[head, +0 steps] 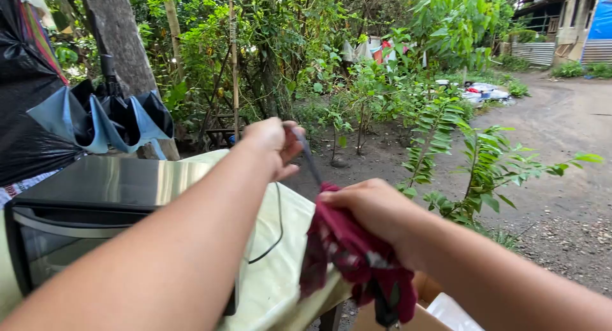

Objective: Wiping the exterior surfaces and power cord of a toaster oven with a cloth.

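My right hand (373,207) squeezes a red cloth (347,254) past the table (280,286) edge, mid-frame; my left hand (271,146) pinches the thin cord (310,159) above.

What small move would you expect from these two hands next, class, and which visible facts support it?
Probably the right hand slides the dark red cloth a little further up the grey cord. The left hand pinches the cord's upper end, holding it taut, and the cloth is bunched around the cord just below, beside the toaster oven.
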